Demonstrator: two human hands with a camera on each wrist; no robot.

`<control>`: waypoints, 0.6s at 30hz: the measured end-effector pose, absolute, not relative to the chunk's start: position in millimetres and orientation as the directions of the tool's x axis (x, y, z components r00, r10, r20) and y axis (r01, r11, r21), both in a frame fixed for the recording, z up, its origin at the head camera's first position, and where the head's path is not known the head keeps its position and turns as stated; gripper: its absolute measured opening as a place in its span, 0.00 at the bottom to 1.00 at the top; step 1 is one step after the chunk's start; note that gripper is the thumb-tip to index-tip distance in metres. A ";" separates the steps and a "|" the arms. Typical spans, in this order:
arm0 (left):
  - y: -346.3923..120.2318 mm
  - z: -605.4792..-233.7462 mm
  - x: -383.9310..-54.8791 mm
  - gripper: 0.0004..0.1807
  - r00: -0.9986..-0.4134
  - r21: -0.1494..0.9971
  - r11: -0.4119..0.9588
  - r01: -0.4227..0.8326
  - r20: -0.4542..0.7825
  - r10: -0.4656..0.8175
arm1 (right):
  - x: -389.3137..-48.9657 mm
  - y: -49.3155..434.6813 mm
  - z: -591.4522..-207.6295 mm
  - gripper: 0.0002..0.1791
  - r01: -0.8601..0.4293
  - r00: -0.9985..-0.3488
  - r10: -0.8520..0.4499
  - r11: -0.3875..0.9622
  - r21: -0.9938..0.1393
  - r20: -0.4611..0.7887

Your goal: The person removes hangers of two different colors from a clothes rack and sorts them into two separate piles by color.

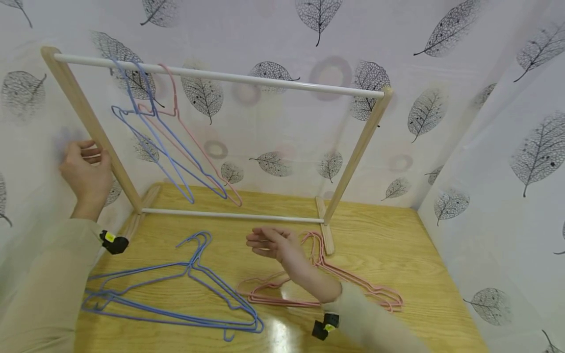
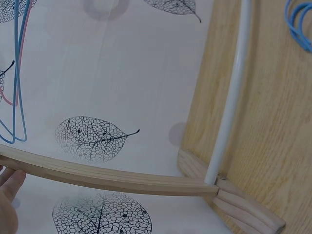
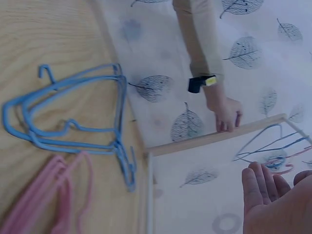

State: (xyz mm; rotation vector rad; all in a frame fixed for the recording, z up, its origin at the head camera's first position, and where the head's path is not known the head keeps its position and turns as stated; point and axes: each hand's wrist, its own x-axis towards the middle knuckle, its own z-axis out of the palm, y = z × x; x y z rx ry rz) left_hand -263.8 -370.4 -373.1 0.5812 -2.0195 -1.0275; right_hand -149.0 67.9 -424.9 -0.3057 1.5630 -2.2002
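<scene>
My left hand point(image 1: 88, 171) is at the left wooden post point(image 1: 84, 110) of a clothes rack, bent fingers at its outer edge and thumb overlapping its front. Its fingertips meet the post point(image 2: 107, 180) in the left wrist view. Held in the air below the rack's white top rod point(image 1: 265, 82), my right hand point(image 1: 282, 247) has its fingers extended and holds nothing. Two blue hangers point(image 1: 154, 132) and a pink hanger point(image 1: 187, 130) hang from the rod's left part. Several pink hangers point(image 1: 353, 277) lie on the table beneath my right hand, partly covered by the forearm.
Several blue hangers point(image 1: 190, 274) lie overlapping on the wooden table point(image 1: 397, 245) at front left. A lower white rod point(image 1: 234, 214) joins the rack's posts near the table, and a wooden foot point(image 1: 326, 240) extends forward at right. Leaf-patterned curtains point(image 1: 287, 44) enclose the back and sides.
</scene>
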 end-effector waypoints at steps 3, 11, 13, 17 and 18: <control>-370.9 -373.1 -264.0 0.19 -0.585 0.823 0.567 -0.036 0.442 -0.679 | -156.4 65.7 -411.4 0.21 0.185 -0.902 -0.431 -0.305 -0.934 -0.038; -371.0 -374.3 -263.3 0.18 -0.579 0.820 0.572 -0.026 0.454 -0.677 | -176.0 57.5 -384.0 0.25 0.085 -0.932 -0.360 -0.326 -0.942 0.040; -371.0 -374.3 -263.0 0.19 -0.580 0.820 0.572 -0.023 0.455 -0.676 | -182.7 54.2 -378.9 0.25 0.054 -0.936 -0.345 -0.325 -0.944 0.065; -370.9 -374.5 -262.4 0.19 -0.581 0.823 0.568 -0.016 0.455 -0.675 | -197.0 45.2 -369.2 0.23 0.002 -0.935 -0.338 -0.305 -0.952 0.106; -371.1 -374.5 -262.5 0.19 -0.583 0.824 0.566 -0.018 0.451 -0.676 | -200.4 42.8 -366.6 0.23 -0.012 -0.934 -0.338 -0.298 -0.954 0.117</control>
